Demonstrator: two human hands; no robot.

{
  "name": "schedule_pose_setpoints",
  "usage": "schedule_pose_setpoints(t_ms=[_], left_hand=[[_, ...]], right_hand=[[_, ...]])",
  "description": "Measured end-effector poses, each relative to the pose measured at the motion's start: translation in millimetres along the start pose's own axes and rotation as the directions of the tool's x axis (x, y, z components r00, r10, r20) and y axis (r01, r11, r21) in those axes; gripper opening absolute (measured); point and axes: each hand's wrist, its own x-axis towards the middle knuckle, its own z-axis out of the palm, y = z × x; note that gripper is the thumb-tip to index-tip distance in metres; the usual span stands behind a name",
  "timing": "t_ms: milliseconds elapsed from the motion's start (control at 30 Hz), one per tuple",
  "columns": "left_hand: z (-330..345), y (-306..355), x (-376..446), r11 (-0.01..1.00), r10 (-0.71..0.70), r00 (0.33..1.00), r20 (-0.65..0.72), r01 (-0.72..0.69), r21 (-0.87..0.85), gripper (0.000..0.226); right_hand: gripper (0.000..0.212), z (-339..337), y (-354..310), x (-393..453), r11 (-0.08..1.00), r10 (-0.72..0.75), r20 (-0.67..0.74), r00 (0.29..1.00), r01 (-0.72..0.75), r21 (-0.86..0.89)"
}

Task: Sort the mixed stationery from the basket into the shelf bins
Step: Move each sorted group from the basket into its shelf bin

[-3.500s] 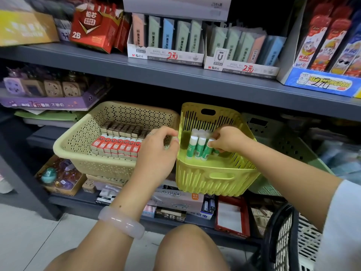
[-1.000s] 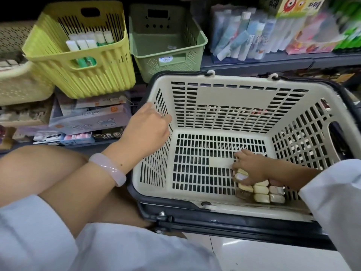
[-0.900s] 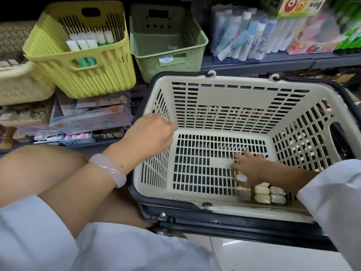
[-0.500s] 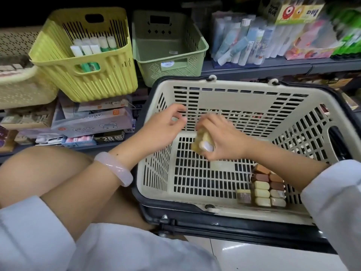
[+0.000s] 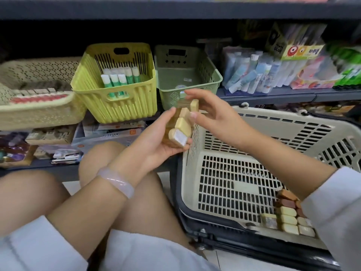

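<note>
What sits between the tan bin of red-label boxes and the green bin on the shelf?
Head view: the yellow bin holding upright glue sticks stands between the tan bin and the green bin.

Dark grey metal shelving fills the back, upper board running across the top with deep shadow under it. Right of centre on the shelving, packaged goods stand in rows, blurred; a lower shelf to the left holds flat boxes. Pale glossy floor tiles below the shelving, lighting dim and even.
</note>
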Motion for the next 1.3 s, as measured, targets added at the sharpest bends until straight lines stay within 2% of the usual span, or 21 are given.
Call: schedule_pose_setpoints(t_ms=[100, 200, 300, 367, 433, 567, 700, 767, 933, 1133, 1300], left_hand=[[-6, 13, 1, 0.999, 0.023, 1.0, 0.011, -0.023, 0.024, 0.032], [-12, 27, 7, 0.998, 0.039, 0.999, 0.027, -0.041, 0.055, 0.034], [-18, 41, 19, 0.992, 0.058, 0.998, 0.034, -0.061, 0.113, 0.034], [-24, 47, 28, 0.991, 0.045, 0.998, 0.038, -0.049, 0.126, 0.033], [-31, 51, 36, 0.99, 0.017, 0.998, 0.054, -0.024, 0.137, 0.034], [-45, 56, 48, 0.985, -0.037, 0.997, 0.063, 0.025, 0.171, 0.039], [-54, 62, 57, 0.982, -0.049, 0.997, 0.063, 0.037, 0.183, 0.042], [-55, 64, 59, 0.982, -0.03, 0.997, 0.073, 0.016, 0.189, 0.043], [-51, 68, 53, 0.988, 0.034, 0.997, 0.063, -0.043, 0.15, 0.033], [-35, 66, 43, 0.991, 0.088, 0.995, -0.041, -0.083, 0.106, 0.032], [-25, 62, 38, 0.995, 0.097, 0.99, -0.099, -0.093, 0.044, 0.031]], right_hand=[[0.032, -1, -4, 14, 1.0, 0.003, -0.035, 0.999, -0.002, 0.031], [0.027, -3, -2, 35, 0.986, 0.02, -0.065, 0.998, -0.009, 0.168], [0.028, -10, 11, 67, 0.956, 0.102, -0.173, 0.98, -0.048, 0.291], [0.027, -17, 21, 94, 0.947, 0.177, -0.249, 0.952, -0.096, 0.307], [0.02, -25, 31, 123, 0.964, 0.2, -0.3, 0.933, -0.132, 0.232], [0.014, -33, 46, 159, 0.97, 0.154, -0.288, 0.945, -0.2, -0.137], [0.019, -22, 61, 156, 0.813, 0.09, -0.167, 0.982, -0.169, -0.557], [0.026, -18, 66, 149, 0.736, 0.049, -0.149, 0.988, -0.137, -0.663], [0.031, -25, 61, 139, 0.662, -0.038, -0.077, 0.996, -0.033, -0.749], [0.033, -29, 49, 116, 0.685, -0.07, 0.017, 0.997, 0.061, -0.726], [0.042, -30, 43, 104, 0.72, -0.036, 0.052, 0.998, 0.062, -0.691]])
